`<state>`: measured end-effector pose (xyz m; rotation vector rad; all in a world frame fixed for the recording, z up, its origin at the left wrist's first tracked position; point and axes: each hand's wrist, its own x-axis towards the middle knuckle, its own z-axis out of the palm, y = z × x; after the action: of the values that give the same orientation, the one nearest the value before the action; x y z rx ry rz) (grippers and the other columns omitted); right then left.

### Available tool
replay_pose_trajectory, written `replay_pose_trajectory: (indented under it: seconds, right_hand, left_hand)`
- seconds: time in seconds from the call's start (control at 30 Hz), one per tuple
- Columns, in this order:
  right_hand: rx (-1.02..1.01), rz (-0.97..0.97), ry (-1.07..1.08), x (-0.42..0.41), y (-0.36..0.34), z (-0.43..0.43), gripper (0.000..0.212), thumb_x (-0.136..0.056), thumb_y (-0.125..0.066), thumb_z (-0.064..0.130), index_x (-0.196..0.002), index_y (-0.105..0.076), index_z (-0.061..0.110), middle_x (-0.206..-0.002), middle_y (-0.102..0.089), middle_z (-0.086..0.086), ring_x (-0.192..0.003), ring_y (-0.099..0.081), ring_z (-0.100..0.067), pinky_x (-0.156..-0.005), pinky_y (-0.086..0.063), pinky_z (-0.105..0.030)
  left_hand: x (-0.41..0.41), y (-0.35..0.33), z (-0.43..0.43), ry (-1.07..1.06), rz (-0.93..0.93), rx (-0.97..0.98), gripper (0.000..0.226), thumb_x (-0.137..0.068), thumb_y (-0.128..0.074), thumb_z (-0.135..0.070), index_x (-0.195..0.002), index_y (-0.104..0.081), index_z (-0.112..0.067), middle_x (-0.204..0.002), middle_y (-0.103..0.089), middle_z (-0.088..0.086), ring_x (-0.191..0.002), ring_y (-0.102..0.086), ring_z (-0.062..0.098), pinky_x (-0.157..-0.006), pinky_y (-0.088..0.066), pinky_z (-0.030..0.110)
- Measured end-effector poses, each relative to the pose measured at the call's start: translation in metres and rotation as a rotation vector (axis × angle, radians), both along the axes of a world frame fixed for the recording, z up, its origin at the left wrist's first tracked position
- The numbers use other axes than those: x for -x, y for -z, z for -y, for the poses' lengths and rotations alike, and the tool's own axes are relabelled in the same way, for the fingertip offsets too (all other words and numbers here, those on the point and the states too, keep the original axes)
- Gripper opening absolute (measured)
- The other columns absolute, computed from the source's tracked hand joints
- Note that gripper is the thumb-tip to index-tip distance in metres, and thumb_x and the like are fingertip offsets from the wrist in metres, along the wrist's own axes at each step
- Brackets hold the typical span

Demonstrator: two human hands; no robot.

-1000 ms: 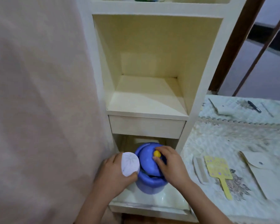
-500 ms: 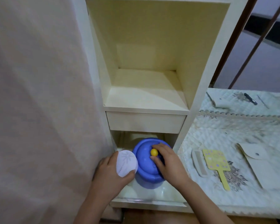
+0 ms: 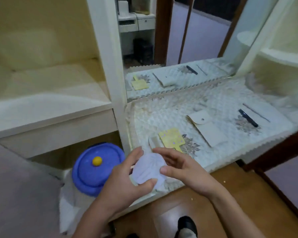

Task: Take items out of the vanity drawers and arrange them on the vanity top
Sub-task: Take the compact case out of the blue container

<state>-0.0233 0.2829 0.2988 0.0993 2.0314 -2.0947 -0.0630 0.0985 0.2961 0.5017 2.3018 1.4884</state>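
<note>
A round white disc with a pale leaf pattern [image 3: 148, 170] sits between both my hands at the front edge of the vanity top [image 3: 162, 117]. My left hand [image 3: 126, 182] grips it from the left with thumb and fingers. My right hand [image 3: 182, 167] touches its right rim with the thumb, fingers spread above it. A blue lidded pot with a yellow knob [image 3: 96, 169] stands in the low compartment to the left, free of both hands.
On the lace-covered top lie a yellow paddle-shaped card [image 3: 172, 138], a white comb [image 3: 153, 141], a cream snap pouch [image 3: 208, 127], a black pen [image 3: 248, 117] and a thin stick [image 3: 256, 112]. A mirror [image 3: 179, 48] stands behind. A closed drawer front [image 3: 55, 133] is at left.
My right hand let go of the blue pot's lid and came over to the white disc. My left hand carried the disc right, to the vanity top's front edge. The view swung right.
</note>
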Motion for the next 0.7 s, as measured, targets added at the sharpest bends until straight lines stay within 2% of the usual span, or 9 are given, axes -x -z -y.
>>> replay_pose_trajectory:
  seconds: [0.07,0.17,0.27,0.33,0.4,0.47,0.57,0.7]
  right_hand:
    - [0.067,0.032,0.057,-0.014,0.002,-0.031,0.05,-0.071,-0.068,0.015,-0.12,-0.056,0.015,-0.116,-0.067,0.003,-0.114,-0.059,-0.009,-0.086,-0.05,-0.017]
    - [0.076,0.026,0.197,-0.03,0.009,-0.078,0.043,-0.067,-0.072,0.02,-0.109,-0.062,0.018,-0.103,-0.073,0.004,-0.104,-0.065,-0.009,-0.081,-0.052,-0.018]
    - [0.053,0.022,0.352,-0.045,0.015,-0.135,0.035,-0.067,-0.072,0.02,-0.102,-0.066,0.02,-0.093,-0.076,0.002,-0.092,-0.068,-0.009,-0.075,-0.053,-0.016]
    - [0.026,0.013,0.432,-0.055,0.017,-0.175,0.036,-0.067,-0.078,0.022,-0.101,-0.068,0.019,-0.089,-0.076,0.001,-0.087,-0.069,-0.007,-0.072,-0.052,-0.014]
    - [0.013,0.003,0.502,-0.063,0.017,-0.213,0.028,-0.072,-0.076,0.015,-0.098,-0.067,0.019,-0.08,-0.076,0.007,-0.079,-0.068,0.0,-0.067,-0.05,-0.009]
    - [0.02,0.001,0.559,-0.067,0.019,-0.246,0.024,-0.077,-0.07,0.005,-0.096,-0.066,0.019,-0.072,-0.075,0.014,-0.072,-0.067,0.006,-0.063,-0.049,-0.006]
    - [0.037,0.004,0.58,-0.07,0.025,-0.277,0.026,-0.077,-0.067,-0.001,-0.097,-0.064,0.015,-0.07,-0.074,0.018,-0.07,-0.066,0.008,-0.062,-0.048,-0.005]
    - [0.104,0.055,0.509,-0.068,0.034,-0.312,0.028,-0.076,-0.065,-0.007,-0.097,-0.061,0.01,-0.078,-0.076,0.008,-0.078,-0.069,-0.002,-0.065,-0.052,-0.012]
  left_hand:
    - [-0.003,0.002,-0.033,0.048,0.056,-0.061,0.073,-0.046,-0.066,-0.052,-0.114,-0.04,-0.05,-0.12,-0.052,-0.024,-0.101,-0.05,-0.023,-0.076,-0.043,-0.001]
    - [-0.01,0.009,-0.089,0.043,0.138,-0.142,0.065,-0.046,-0.07,-0.048,-0.107,-0.05,-0.045,-0.11,-0.061,-0.016,-0.098,-0.057,-0.014,-0.077,-0.047,0.004]
    - [-0.022,0.017,-0.156,0.013,0.238,-0.244,0.062,-0.047,-0.073,-0.044,-0.107,-0.056,-0.034,-0.107,-0.066,-0.01,-0.095,-0.064,-0.003,-0.077,-0.05,0.01]
    - [-0.03,0.021,-0.204,-0.009,0.273,-0.29,0.06,-0.056,-0.076,-0.041,-0.109,-0.056,-0.024,-0.108,-0.065,-0.007,-0.093,-0.064,-0.004,-0.076,-0.05,0.009]
    - [-0.038,0.024,-0.25,-0.045,0.311,-0.31,0.044,-0.073,-0.075,-0.028,-0.11,-0.053,-0.016,-0.104,-0.063,-0.006,-0.084,-0.063,-0.009,-0.07,-0.049,0.004]
    - [-0.043,0.025,-0.285,-0.05,0.396,-0.327,0.037,-0.079,-0.065,-0.007,-0.114,-0.051,-0.012,-0.106,-0.063,-0.004,-0.082,-0.064,-0.005,-0.066,-0.05,0.004]
    - [-0.049,0.029,-0.316,-0.038,0.43,-0.336,0.038,-0.075,-0.068,0.005,-0.103,-0.055,-0.018,-0.106,-0.065,-0.003,-0.082,-0.067,-0.006,-0.067,-0.05,0.006]
    - [-0.044,0.032,-0.345,-0.046,0.447,-0.342,0.054,-0.056,-0.082,-0.011,-0.103,-0.056,-0.016,-0.107,-0.066,-0.003,-0.087,-0.066,-0.004,-0.07,-0.051,0.008]
